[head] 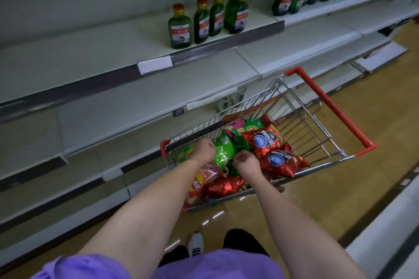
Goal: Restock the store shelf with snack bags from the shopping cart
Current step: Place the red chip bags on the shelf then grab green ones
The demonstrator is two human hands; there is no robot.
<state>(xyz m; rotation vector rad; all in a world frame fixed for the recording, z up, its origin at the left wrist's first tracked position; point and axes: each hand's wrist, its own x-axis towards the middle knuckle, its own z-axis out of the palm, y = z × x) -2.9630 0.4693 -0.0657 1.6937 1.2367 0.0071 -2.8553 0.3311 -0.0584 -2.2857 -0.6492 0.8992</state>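
- Both arms reach down into the shopping cart (267,120).
- The left hand (203,150) curls over a green snack bag (223,150); whether it grips is unclear.
- The right hand (246,162) is fisted above the bags; any hold is hidden.
- Red snack bags (267,140) lie at the right.
- Beyond, green bottles (180,27) stand on the store shelf (90,56).

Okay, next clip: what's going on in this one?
A person stands at a shopping cart parked beside store shelves. Both hands are down in the cart among the snack bags: the left hand is over a green bag, the right hand beside it, fingers curled. Whether either actually grips a bag cannot be told. No snack bags are on the shelves yet; only green bottles stand on an upper one.
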